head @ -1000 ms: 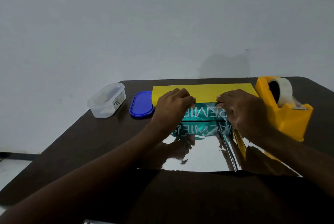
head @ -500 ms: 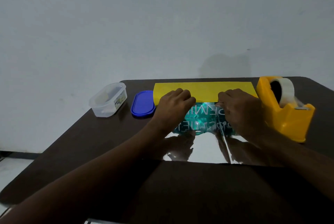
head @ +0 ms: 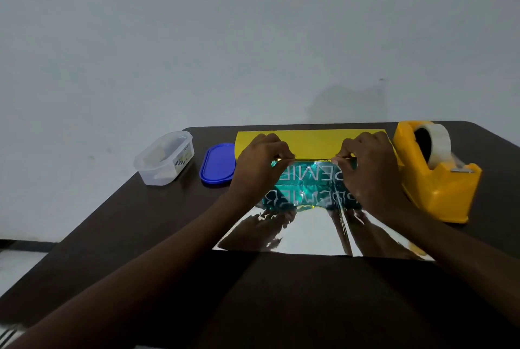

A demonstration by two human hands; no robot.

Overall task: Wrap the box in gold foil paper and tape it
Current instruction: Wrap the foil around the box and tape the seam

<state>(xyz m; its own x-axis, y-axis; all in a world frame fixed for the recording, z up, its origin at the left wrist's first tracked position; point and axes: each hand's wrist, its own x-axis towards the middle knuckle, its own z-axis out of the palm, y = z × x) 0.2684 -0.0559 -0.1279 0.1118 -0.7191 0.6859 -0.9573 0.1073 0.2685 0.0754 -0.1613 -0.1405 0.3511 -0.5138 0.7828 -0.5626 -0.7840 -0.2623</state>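
The box (head: 309,177), teal with pale lettering, lay on the mirror-bright sheet of gold foil paper (head: 304,233) near the far middle of the bench (head: 157,236), its face doubled in the shine below it. A yellow flap of the paper had been folded over its top, and the left hand (head: 260,164) and right hand (head: 368,168) each had curled fingers pinching that folded edge along the box's upper rim, so the first wrap-over seemed to be in hand, with no tape on yet. Next, I judged, one hand would need to pin the flap while the other went for tape. The yellow tape dispenser (head: 433,177) stood just beside the right hand, an easy reach. To the left sat a blue lid (head: 218,164) and a clear plastic tub (head: 166,157), close to the bench's left edge. The near half of the bench gave room to draw the foil's loose front edge up.
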